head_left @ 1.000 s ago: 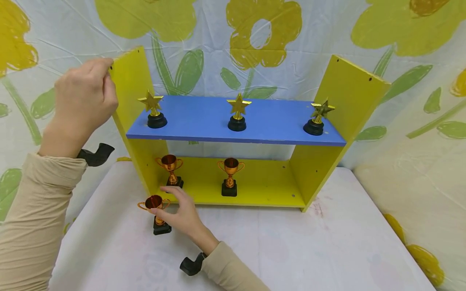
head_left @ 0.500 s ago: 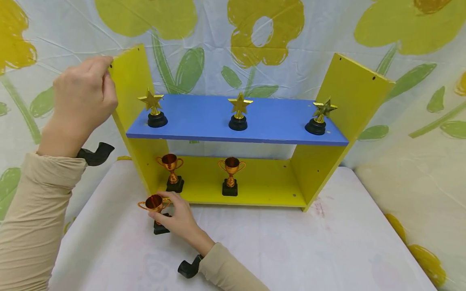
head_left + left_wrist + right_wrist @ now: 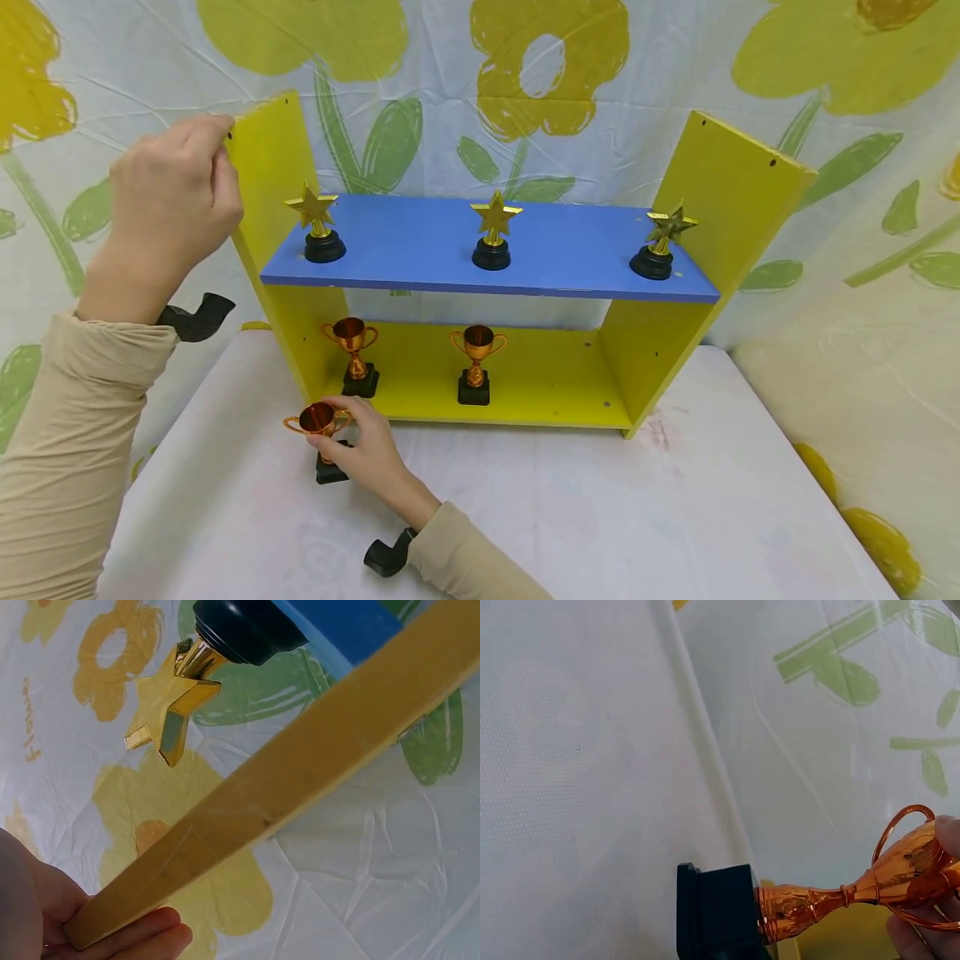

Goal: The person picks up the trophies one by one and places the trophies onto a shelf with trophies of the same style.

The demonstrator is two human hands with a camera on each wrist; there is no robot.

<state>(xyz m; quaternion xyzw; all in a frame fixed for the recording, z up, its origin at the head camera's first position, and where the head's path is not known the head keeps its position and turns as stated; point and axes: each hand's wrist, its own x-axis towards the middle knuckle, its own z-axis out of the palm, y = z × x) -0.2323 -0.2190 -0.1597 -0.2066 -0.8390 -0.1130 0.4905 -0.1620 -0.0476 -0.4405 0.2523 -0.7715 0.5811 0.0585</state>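
Note:
My left hand [image 3: 176,196] grips the top of the yellow left side panel [image 3: 272,154] of a small shelf; in the left wrist view its fingers [image 3: 154,937] wrap the panel's end. In front of the shelf's lower left corner, my right hand [image 3: 375,450] pinches a bronze-coloured trophy cup [image 3: 317,419] by its bowl. That trophy has two handles and a black square base [image 3: 724,911]; it looks upright, low over or on the white tabletop, and I cannot tell which. Two matching trophies, one at the left [image 3: 351,335] and one mid-board [image 3: 477,343], stand on the yellow bottom board.
Gold star trophies stand on the blue upper board [image 3: 408,229]: left [image 3: 322,237], middle [image 3: 493,225] and right [image 3: 660,246]. The yellow right side panel [image 3: 720,200] rises beyond them. A white-covered table [image 3: 600,517] lies below, with flower-printed cloth [image 3: 420,50] behind.
My right thumb and fingers have closed in from around the trophy onto its bowl. The trophy has hardly moved. My left hand stays on the panel.

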